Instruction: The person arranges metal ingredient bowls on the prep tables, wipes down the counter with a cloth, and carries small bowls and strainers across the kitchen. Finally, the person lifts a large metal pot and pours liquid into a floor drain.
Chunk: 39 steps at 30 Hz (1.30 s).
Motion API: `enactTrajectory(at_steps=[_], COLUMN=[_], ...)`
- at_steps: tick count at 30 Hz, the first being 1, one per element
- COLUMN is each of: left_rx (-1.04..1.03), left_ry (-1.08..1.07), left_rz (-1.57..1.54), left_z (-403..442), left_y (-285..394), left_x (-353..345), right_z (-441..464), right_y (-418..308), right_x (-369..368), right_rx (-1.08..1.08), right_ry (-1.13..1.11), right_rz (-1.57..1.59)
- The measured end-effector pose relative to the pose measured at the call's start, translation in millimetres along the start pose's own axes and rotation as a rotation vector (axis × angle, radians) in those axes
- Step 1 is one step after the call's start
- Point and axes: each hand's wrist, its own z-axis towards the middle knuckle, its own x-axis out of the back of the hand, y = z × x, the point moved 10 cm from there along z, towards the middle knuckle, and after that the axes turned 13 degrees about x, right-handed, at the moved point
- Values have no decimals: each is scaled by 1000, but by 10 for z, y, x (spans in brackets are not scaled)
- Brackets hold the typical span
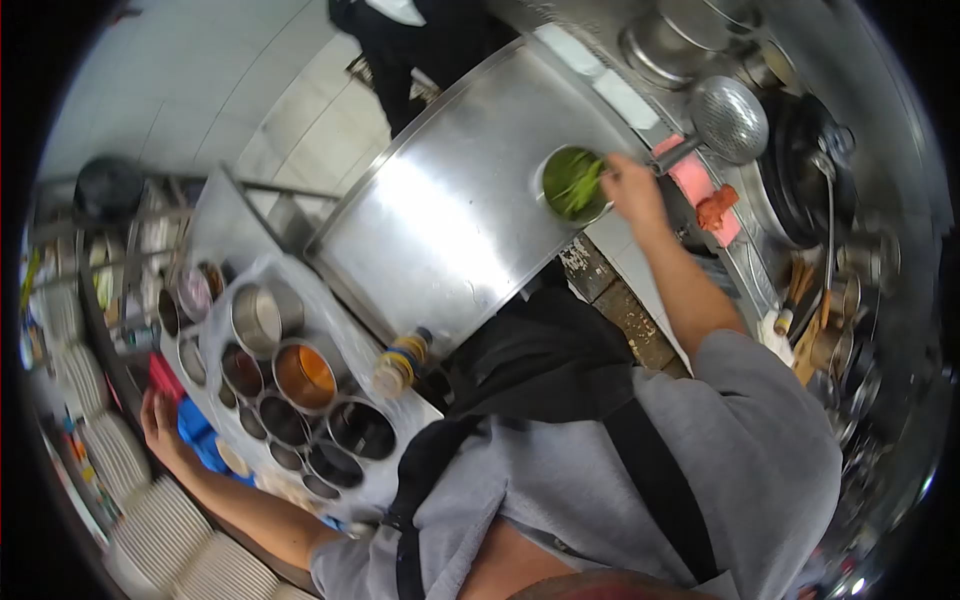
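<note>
My right hand [627, 188] is at the right edge of a round metal pot [549, 168] on the steel table. Its fingers are closed on green leafy vegetables [578, 190], long bright strands lying over the pot; motion blurs the fingertips. On the far left, my left hand [162, 428] is stretched out with fingers apart and nothing visible in it. It hovers beside a shelf, just below a red-pink object [166, 378] and left of a blue container [203, 437]. Whether it touches either, I cannot tell.
Metal containers of sauces [305, 376] crowd the left counter, near a seasoning bottle [402, 362]. Stacked plates [165, 530] line the lower left. A perforated ladle [728, 120], pink cloth [690, 172] and wok [800, 175] are on the right. Another person [430, 40] stands beyond the table.
</note>
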Motion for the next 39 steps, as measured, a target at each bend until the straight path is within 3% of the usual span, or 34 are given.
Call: enactTrajectory(at_steps=[3,5,9,12,14,15,17,19,22,24,26,27,29,32,35,39], left_rx=[5,-18,36,67,154,181,263,496,745,745,595,415,348,312,329,302], left_ry=[-4,-34,-16,-44,-1,12,30,-103,-216,-105,57,143,306,402,312,298], left_rz=[98,86,75,-75,-152,-186,-214,-170,-213,-194,-261,-317,-159,-358,-331,-324], left_z=[-932,-1302,-1864,-2215,-2546,-2681,-2982,-3264,-3665,-3708,-3573,-3470,-3414,-3303,-3222,-3198], left_y=[458,563,440,137,49,-71,-315,-859,-1617,-2028,-2315,-2093,-1755,-1972,-2114,-2302], left_x=[-389,-592,-857,-969,-1048,-1087,-1186,-1434,-2183,-2570,-2820,-2819,-2710,-2747,-2826,-2848], right_z=[192,319,426,478,556,556,516,558,587,794,727,800,981,1255,1490,1746], right_y=[235,459,564,644,1087,1056,1147,1163,683,227,-422,-686,-1341,-2251,-3204,-4517], right_x=[187,-92,-387,-577,-860,-882,-976,-1132,-1137,-1247,-1308,-1372,-1458,-1664,-2032,-2590], right_rx=[112,278,261,462,224,244,80,252,252,333,149,175,327,355,308,421], right_ry=[-19,-150,-277,-210,-406,-415,-538,-492,-454,-441,-569,-553,-480,-455,-480,-485], right_rz=[-89,-219,-247,-126,-123,-121,-51,-32,-76,-40,160,166,354,490,652,714])
